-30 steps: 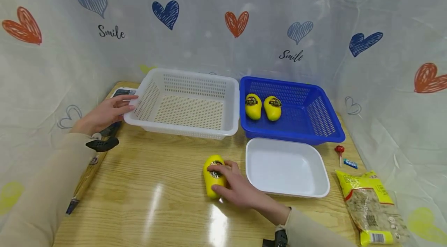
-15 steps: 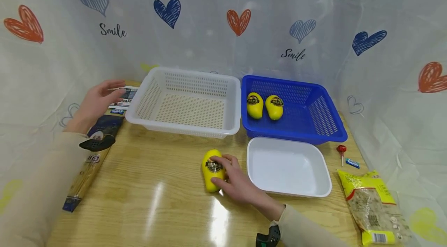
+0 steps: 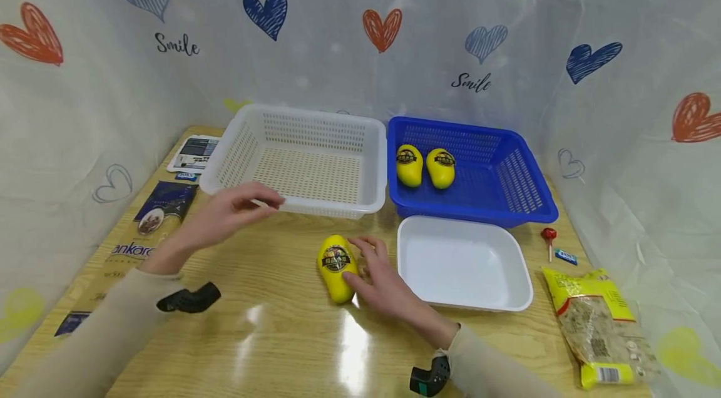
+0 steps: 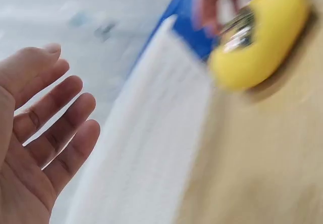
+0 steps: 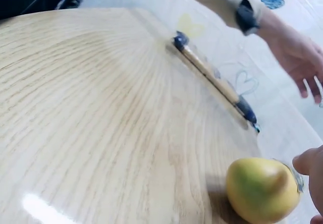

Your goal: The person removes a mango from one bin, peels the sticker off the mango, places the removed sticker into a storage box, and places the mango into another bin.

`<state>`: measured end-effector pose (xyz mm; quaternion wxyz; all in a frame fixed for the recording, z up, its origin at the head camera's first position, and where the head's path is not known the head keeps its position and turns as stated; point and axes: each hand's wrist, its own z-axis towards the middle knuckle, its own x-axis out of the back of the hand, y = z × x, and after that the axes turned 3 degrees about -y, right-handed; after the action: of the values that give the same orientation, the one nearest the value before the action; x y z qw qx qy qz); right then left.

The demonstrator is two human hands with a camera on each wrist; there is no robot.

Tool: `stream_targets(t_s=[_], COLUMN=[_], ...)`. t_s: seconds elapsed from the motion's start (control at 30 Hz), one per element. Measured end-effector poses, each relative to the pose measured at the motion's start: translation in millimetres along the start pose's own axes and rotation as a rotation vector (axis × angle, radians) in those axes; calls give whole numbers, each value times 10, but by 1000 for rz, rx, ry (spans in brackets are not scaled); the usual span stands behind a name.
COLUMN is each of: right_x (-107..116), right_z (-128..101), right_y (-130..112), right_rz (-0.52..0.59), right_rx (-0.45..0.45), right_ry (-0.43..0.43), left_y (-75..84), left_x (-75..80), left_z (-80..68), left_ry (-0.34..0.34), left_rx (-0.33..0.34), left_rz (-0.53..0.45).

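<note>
A yellow mango [image 3: 337, 268] with a dark round label lies on the wooden table, in front of the baskets. My right hand [image 3: 385, 279] is just to its right, fingers loosely bent, thumb tip at the mango's edge; whether it touches I cannot tell. In the right wrist view the thumb [image 5: 309, 164] is beside the mango [image 5: 262, 189]. My left hand [image 3: 225, 216] hovers before the white basket [image 3: 315, 204] and holds nothing; the left wrist view has its fingers [image 4: 75, 148] relaxed and apart. Two more mangoes [image 3: 409, 166] sit in the blue basket [image 3: 479, 213].
A white tray [image 3: 464, 266] stands in front of the blue basket. At the right lie a red lollipop [image 3: 549, 235], a small blue packet [image 3: 566, 256] and a yellow snack bag [image 3: 597, 329]. A long pasta packet [image 3: 132, 248] and a printed card [image 3: 194, 154] are at the left.
My left hand has left the white basket's left side and come right and nearer. The right fingers have come off the mango's top, and the mango lies slightly further left.
</note>
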<state>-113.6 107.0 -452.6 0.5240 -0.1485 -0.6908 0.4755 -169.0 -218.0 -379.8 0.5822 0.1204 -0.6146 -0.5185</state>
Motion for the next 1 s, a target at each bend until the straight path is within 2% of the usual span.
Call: stream_targets(t_s=[0.07,0.13,0.2,0.27,0.37,0.53,0.7,0.77,0.9,1.0], right_x=[0,-13,-29,-39,-45,-46,-45,-42,-36,-30], right_z=[23,43,59,73,88,114,129,130,128,126], right_y=[-17,-37,-57,-72,-80,-65,-62,-76,-124,-155], right_rz=[-28,-44,-53,-57,-44,-20,0,-5,-49,-87], right_rx=[26,44,52,40,11,-13,-11,-9,7,32], right_ry=[28,38,38,41,40,15,27,32,43,59], left_y=[-3,-27,-48,-58,-70,-114,-163,-179,-159,-99], left_x=[-309,-609,-874,-1091,-1315,-1462,-1499,-1518,-1551,-1564], left_z=[-41,-97,-156,-195,-207,-202,-206,-202,-187,-169], left_ry=[-32,-25,-7,-1,1,17,-42,-51,-42,-41], left_rx=[-36,-20,24,65,105,165,180,183,199,206], left_rz=[-40,-90,-126,-177,-224,-259,-440,-481,-449,-366])
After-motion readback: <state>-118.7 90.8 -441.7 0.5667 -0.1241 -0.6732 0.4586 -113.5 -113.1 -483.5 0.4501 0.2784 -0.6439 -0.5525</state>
